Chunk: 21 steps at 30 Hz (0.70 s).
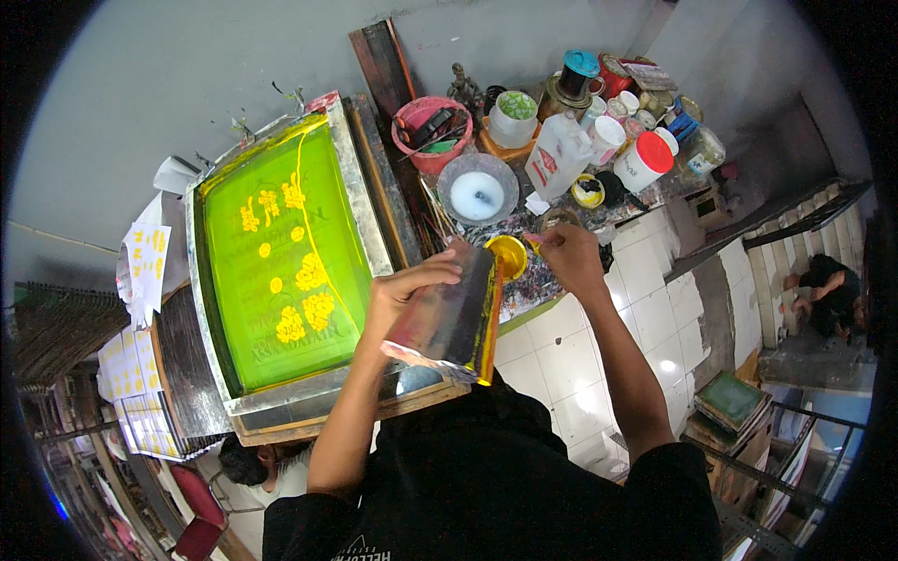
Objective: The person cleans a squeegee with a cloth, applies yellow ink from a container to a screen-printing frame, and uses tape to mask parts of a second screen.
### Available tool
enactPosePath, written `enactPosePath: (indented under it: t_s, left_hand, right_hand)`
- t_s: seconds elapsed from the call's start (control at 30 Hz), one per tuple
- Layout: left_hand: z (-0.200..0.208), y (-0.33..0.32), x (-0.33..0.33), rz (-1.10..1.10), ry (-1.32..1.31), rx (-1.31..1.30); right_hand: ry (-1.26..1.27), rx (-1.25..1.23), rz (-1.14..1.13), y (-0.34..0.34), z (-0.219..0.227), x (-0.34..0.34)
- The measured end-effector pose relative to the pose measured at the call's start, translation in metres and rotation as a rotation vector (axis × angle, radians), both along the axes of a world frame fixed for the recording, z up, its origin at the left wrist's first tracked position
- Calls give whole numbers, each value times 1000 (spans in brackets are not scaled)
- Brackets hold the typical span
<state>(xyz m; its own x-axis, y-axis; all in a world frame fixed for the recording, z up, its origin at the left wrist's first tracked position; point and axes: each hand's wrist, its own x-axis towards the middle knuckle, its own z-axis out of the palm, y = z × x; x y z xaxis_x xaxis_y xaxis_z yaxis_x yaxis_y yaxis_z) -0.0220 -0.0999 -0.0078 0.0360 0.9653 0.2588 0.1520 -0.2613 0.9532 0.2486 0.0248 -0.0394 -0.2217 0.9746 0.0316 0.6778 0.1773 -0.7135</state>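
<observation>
A wide squeegee (447, 323) with yellow ink along its right edge is tilted in front of my body. My left hand (404, 297) grips it from the left side, fingers over its upper end. Just beyond the squeegee, a small tub of yellow ink (511, 251) sits at the table's edge. Beside that tub, my right hand (569, 257) pinches a small pinkish thing (535, 239), whose kind I cannot make out. To the left lies a green printing screen (271, 206) in a metal frame, with yellow designs and a yellow ink streak on its mesh.
A grey bowl of whitish liquid (477, 194), a pink basket (432, 136), a translucent jug (559, 157) and a red-lidded jar (644, 159) crowd the stained table. Printed sheets (145, 266) hang at the left. Another person (828, 294) is at the far right, another partly visible below the screen.
</observation>
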Motion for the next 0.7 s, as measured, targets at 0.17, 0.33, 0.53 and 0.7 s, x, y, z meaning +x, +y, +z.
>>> enactPosePath:
  t_s: [0.17,0.33,0.53,0.7]
  left_hand:
    - [3,-5,-15,-41,-275,32]
    - [6,-7,-21,4,-381,10]
    - [26,-8,-13,253,-300,-247]
    - [30,-5,-6,393,-584,-347]
  right_hand:
    - [378,-291,-56,6,-14,19]
    - [701,-697,-10,1,-7,1]
    - [1021,-875,31,0,-13,15]
    - [872,-668,-69,-10,-1,16]
